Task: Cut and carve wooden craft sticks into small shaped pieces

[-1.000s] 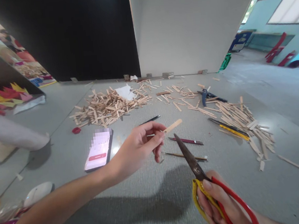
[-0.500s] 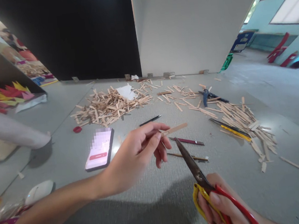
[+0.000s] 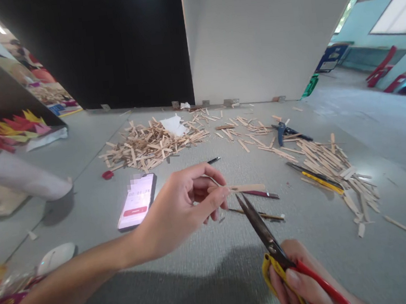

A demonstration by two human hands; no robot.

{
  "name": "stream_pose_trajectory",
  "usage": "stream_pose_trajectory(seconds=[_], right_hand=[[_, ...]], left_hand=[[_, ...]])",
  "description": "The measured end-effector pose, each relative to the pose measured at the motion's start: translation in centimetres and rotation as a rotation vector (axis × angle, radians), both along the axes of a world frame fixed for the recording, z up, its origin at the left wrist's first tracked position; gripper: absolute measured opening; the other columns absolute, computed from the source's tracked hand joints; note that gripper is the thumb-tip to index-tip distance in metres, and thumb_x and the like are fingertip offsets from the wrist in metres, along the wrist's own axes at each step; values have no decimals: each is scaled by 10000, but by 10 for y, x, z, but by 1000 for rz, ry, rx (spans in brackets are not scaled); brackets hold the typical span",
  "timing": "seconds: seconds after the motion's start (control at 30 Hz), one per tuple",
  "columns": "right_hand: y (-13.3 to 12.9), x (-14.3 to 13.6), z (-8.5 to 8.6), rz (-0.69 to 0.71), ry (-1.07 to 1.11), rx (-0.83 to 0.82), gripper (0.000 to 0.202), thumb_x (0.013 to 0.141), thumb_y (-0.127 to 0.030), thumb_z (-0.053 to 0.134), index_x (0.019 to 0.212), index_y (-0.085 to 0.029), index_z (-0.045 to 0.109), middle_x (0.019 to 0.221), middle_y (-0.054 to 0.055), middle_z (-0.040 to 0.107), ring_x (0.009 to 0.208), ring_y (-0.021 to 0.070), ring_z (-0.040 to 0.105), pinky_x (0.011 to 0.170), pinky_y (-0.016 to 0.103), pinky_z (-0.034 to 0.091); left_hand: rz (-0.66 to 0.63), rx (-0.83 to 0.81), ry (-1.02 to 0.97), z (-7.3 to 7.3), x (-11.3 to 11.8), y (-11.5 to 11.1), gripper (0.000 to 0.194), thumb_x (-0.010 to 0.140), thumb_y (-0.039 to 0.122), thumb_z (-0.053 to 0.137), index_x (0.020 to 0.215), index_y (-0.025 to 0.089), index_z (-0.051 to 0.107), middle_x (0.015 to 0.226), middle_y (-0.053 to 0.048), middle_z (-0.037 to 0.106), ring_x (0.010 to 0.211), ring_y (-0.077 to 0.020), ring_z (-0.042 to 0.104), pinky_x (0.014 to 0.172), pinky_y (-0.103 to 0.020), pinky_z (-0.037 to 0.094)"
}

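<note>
Pinches a wooden stick [image 3: 250,187] in the left hand [image 3: 189,197], closed narrow, with thumb pressed to curled fingers. Holds it up over the gray table [image 3: 159,289], near the middle of the view. Lays its long axis almost straight across, left to right, dipping only slightly toward the right. Points the longer free end right, past the fingertips, and shows a short length on the left, among the fingers.

Wraps the right hand [image 3: 299,279] around the red and yellow handles of the scissors [image 3: 264,237], lower right of the left hand. Slants their long axis, tips up and to the left, just below the stick in the view (blades slightly parted, with a thin gap visible); cannot tell whether touching the wood.

Behind the stick, partly hidden, shows a maroon craft knife [image 3: 263,193]; below that, a thin brown tool [image 3: 266,215]. Beyond the left hand, shows part of a black pen [image 3: 214,160]. To the left, shows a lit phone [image 3: 136,202], partly covered by the forearm in the view. Farther back, holds a heap of sticks [image 3: 144,148] with white paper [image 3: 174,125] on top. Off to the right, shows a yellow and black cutter [image 3: 320,181] beside scattered sticks [image 3: 329,158].
</note>
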State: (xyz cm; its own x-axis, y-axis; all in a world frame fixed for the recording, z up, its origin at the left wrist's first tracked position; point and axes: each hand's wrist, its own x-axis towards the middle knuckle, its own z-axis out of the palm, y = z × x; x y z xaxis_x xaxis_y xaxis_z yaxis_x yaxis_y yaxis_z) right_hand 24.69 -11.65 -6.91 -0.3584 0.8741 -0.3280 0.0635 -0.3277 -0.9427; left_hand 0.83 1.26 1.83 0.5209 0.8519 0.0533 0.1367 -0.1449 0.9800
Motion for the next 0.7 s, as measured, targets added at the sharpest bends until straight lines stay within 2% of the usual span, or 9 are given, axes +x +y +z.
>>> stream_pose_trajectory(seconds=[0.13, 0.23, 0.4, 0.57, 0.7], right_hand=[[2, 2, -3, 36, -35, -11, 718, 885, -910, 542, 684, -221, 522, 557, -31, 512, 455, 82, 423, 449, 226, 289], [2, 3, -9, 66, -52, 19, 740, 899, -908, 518, 647, -212, 537, 579, -13, 547, 444, 72, 415, 439, 217, 324], [0, 2, -16, 28, -82, 39, 727, 896, -899, 545, 651, -215, 535, 556, -54, 488, 427, 60, 379, 456, 209, 386], [1, 2, -11, 58, -126, -8, 714, 897, -889, 567, 664, -215, 537, 565, -44, 506, 437, 71, 431, 444, 210, 362], [-1, -1, -5, 20, -163, -34, 742, 877, -928, 541, 687, -211, 535, 603, -37, 518, 462, 73, 474, 445, 212, 337]], left_hand=[[5, 31, 16, 2, -2, 5, 160, 977, 257, 700, 839, 175, 707, 683, 12, 712, 539, -87, 610, 490, -163, 497], [14, 77, 42, 2, -2, 6, 179, 964, 274, 712, 815, 175, 726, 668, 14, 686, 541, -89, 588, 487, -166, 481], [13, 132, 103, 0, -3, 6, 259, 1021, 320, 627, 818, 173, 693, 626, 29, 622, 512, -80, 513, 465, -164, 414], [-56, 127, 125, -2, -3, 6, 307, 1073, 323, 537, 800, 191, 589, 595, 36, 614, 492, -79, 484, 449, -169, 367], [-58, 110, 153, -5, -1, 4, 305, 1071, 338, 532, 812, 190, 595, 583, 33, 605, 498, -86, 480, 451, -177, 344]])
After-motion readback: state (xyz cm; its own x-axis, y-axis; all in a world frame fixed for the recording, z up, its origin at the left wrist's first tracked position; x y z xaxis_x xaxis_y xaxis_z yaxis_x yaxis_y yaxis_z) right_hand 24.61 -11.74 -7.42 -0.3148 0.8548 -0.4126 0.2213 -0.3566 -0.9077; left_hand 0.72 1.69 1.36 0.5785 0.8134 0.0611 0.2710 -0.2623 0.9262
